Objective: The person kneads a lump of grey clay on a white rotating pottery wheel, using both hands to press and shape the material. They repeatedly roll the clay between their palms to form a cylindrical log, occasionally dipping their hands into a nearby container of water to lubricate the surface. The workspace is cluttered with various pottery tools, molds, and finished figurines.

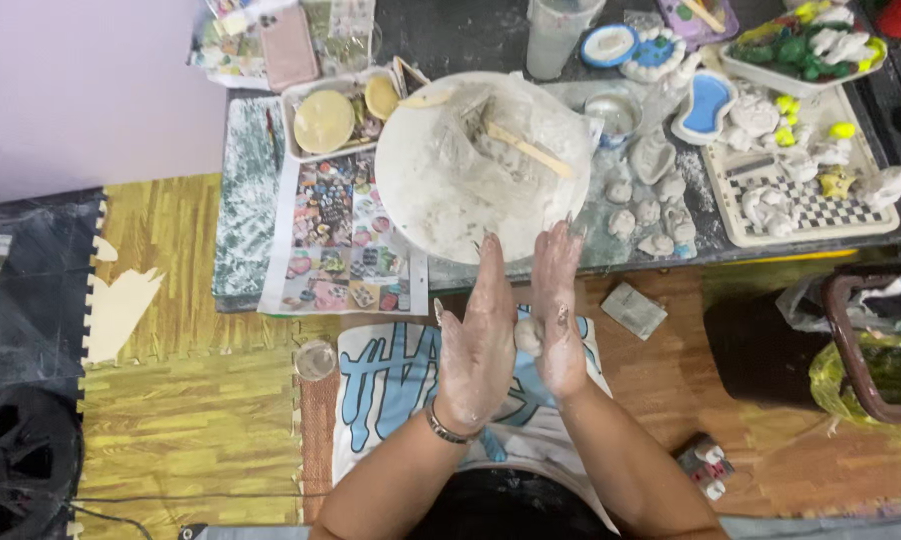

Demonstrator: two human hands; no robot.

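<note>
My left hand point(476, 340) and my right hand point(559, 310) are pressed flat toward each other, palms facing, with a small ball of pale clay point(528, 336) squeezed between them. Both hands are dusted white. They hover over my lap, just in front of the low table's front edge. Right above the fingertips stands a big white bowl point(411, 170) lined with plastic, holding clay and a wooden stick point(531, 150).
Small white clay figures point(643, 215) lie on the table right of the bowl. A checkered tray point(821, 215) holds more figures, some painted. A printed sheet point(341, 240) lies left of the bowl. A dark stool point(771, 345) stands at right.
</note>
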